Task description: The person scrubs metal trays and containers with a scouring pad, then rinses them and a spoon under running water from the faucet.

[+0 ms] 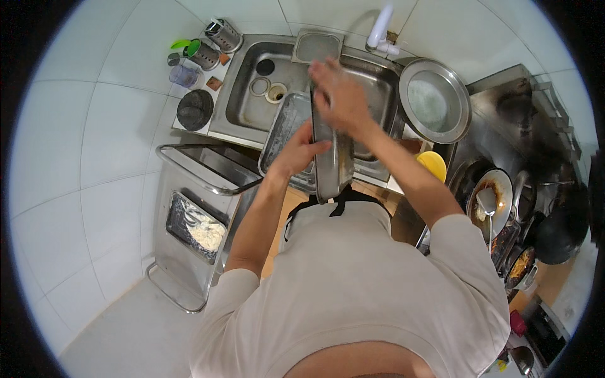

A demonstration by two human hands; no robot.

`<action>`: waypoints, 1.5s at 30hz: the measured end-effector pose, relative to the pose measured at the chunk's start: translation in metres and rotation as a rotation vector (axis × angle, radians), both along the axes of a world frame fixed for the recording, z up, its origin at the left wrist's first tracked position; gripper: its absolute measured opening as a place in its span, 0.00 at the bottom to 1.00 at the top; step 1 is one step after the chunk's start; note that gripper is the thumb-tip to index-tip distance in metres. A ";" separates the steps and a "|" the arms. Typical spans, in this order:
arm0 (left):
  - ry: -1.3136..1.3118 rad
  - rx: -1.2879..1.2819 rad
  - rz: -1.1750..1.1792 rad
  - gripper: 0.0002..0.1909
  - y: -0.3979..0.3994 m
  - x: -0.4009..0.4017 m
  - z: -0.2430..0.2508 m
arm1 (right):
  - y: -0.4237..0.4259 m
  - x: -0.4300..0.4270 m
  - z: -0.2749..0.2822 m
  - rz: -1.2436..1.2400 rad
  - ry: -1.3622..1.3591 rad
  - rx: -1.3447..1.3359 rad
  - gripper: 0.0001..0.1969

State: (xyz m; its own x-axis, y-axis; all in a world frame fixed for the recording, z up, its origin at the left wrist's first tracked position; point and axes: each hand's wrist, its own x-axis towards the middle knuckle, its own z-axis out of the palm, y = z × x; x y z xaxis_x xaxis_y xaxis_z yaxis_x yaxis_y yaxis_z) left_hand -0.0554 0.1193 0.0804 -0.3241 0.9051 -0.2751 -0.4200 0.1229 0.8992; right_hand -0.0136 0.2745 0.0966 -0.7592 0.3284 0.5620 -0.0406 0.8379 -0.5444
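Note:
My left hand (302, 150) grips the side of a deep stainless-steel tray (336, 165), thumb over its near wall. The tray is tilted up on edge above the sink's front edge. Against its far end is my right hand (342, 101), blurred, so I cannot tell whether it holds anything. A second, shallower metal tray (287, 125) lies partly under the first, over the front of the left basin (243, 104) of a double steel sink. Partly behind my right arm is the right basin (380, 87). A white faucet (379, 28) rises behind it.
A large steel bowl (427, 101) of cloudy liquid stands right of the sink, near a yellow container (432, 165). Further right, a wok (491, 198) holds a spatula. On the left, a steel cart (184, 274) carries a tray with pale batter-like food (205, 231). Perforated utensil holders (203, 54) stand back left.

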 end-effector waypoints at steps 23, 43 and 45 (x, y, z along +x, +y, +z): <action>-0.496 0.447 0.572 0.21 -0.045 -0.025 -0.001 | -0.060 0.033 0.010 0.083 0.032 0.079 0.08; -0.243 0.286 0.385 0.11 -0.061 0.003 -0.018 | -0.006 -0.021 0.031 -0.416 0.177 -0.328 0.16; -0.167 0.284 0.334 0.12 -0.061 0.003 -0.021 | -0.029 -0.021 0.048 -0.224 0.202 -0.139 0.14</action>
State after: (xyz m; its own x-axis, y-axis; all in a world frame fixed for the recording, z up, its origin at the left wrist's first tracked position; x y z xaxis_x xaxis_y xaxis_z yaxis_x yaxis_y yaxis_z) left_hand -0.0521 0.0585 0.0592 -0.5829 0.8058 -0.1045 -0.5362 -0.2849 0.7946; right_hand -0.0347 0.2454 0.1449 -0.5376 0.5582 0.6320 0.0172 0.7566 -0.6537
